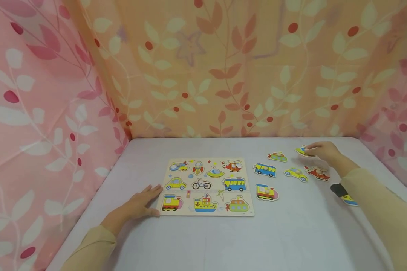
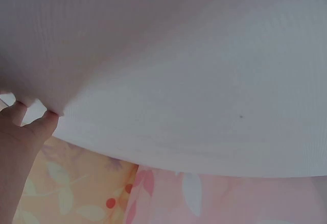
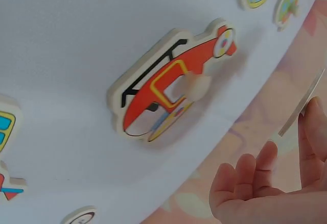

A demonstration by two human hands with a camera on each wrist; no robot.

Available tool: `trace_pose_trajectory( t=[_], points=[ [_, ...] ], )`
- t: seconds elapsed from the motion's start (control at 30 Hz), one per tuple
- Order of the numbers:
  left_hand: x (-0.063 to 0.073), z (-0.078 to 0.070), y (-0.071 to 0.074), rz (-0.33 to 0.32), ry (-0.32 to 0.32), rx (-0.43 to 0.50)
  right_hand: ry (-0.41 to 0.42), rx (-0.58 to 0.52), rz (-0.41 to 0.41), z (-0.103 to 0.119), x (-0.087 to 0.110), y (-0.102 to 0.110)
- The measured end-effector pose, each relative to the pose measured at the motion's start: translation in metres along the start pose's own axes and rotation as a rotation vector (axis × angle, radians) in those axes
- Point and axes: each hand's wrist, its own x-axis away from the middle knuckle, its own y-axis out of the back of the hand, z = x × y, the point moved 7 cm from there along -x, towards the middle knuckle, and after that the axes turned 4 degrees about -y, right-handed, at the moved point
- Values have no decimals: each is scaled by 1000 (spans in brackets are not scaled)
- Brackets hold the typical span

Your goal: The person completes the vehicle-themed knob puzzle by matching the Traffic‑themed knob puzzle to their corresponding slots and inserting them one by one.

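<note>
- R sleeve (image 1: 376,214) nearest cam, lower R, pale beige; L sleeve (image 1: 91,246) same colour, lower L.
- R hand (image 1: 325,151): narrow pinch, thumb + fingers on UFO piece (image 1: 301,151); piece is near table's back edge, R side. R wrist view shows it edge-on, curtain behind.
- L hand (image 1: 139,203): fingers spread, nothing held; fingertips + thumb at L edge of puzzle board (image 1: 205,215), thumb by near L corner.
- Board flat on table (image 1: 230,244), approx. mid. Pics on it incl. plane, rocket, heli, UFO, car, bike, bus, train, ship, sub.
- Loose pcs R of board, w/ knobs: sub piece (image 1: 277,156) toward back, bus piece (image 1: 264,170) below it, train piece (image 1: 266,192) closest to cam of these three.
- Car piece (image 1: 296,174) btwn bus piece + heli piece (image 1: 323,174); heli lies just in front of R hand, big + centred in R wrist view.
- Ship piece (image 1: 351,201) far R, partly hidden by R forearm + dark thing (image 1: 338,190) at wrist.
- Bg: orange leaf-print curtain (image 1: 224,75) behind table, pink curtain (image 1: 37,131) L side.
</note>
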Motion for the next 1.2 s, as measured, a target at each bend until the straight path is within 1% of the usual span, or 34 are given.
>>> trace_pose_trajectory(
  t=[0.2, 0.37, 0.47, 0.6, 0.77, 0.9, 1.13, 1.2],
  points=[
    [-2, 3, 5, 31, 8, -26, 49, -33, -18, 22, 7, -5],
    [-7, 7, 14, 13, -4, -19, 105, -28, 6, 40, 14, -16],
    [-15, 10, 18, 5, 3, -4, 126, -32, 26, 51, 19, -24],
    [-28, 13, 24, -1, 21, 19, 146, -40, 55, 68, 27, -37],
    [-45, 12, 30, -9, -1, 36, 177, -21, 88, 87, 36, -54],
    [-55, 13, 31, -3, -20, 36, 193, -10, 112, 100, 40, -71],
    [-64, 22, 26, 35, 39, 41, 194, -3, 143, 116, 39, -101],
    [-65, 22, 26, 35, 33, 40, 188, -2, 148, 121, 38, -108]
  ],
)
